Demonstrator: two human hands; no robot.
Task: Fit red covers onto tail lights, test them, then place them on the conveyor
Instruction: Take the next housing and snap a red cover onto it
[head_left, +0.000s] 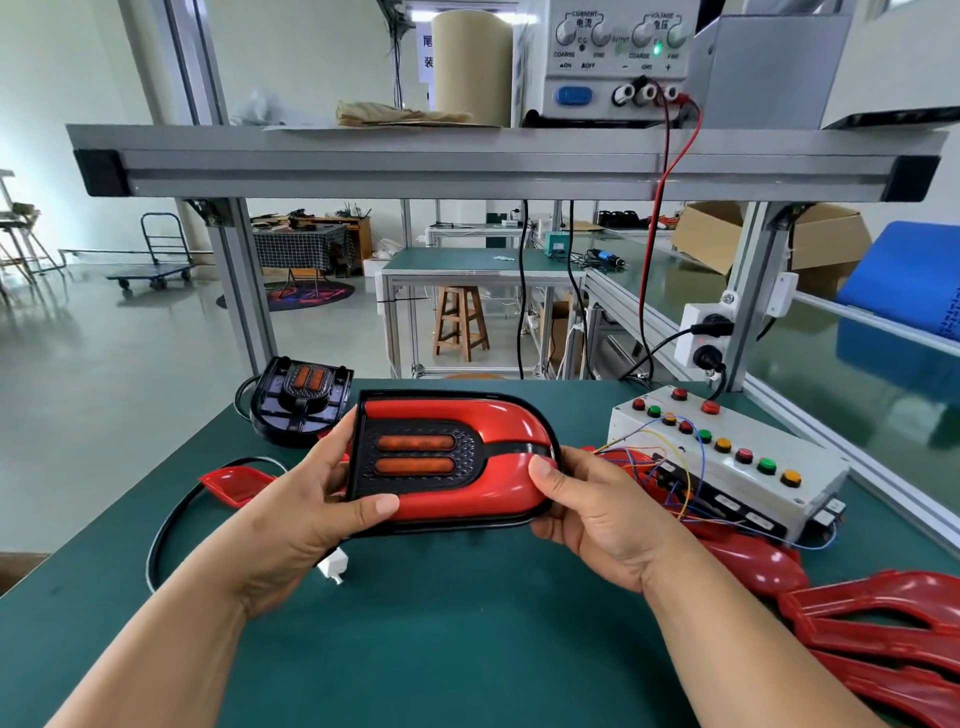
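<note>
Now, looking down from my head, I hold the tail light (452, 462) above the green surface (467, 649), its red cover (498, 431) already seated, my left hand (311, 514) and right hand (602, 525) each pinching an end between thumb and fingers. If the cover is only half clipped it could pop loose under my squeeze. The button box (727, 462) with its loose wires sits close on my right; open room lies nearer me.

Green bench (415, 649) carries spare tail light (301, 400), button box (727, 462), red covers (883, 639).
</note>
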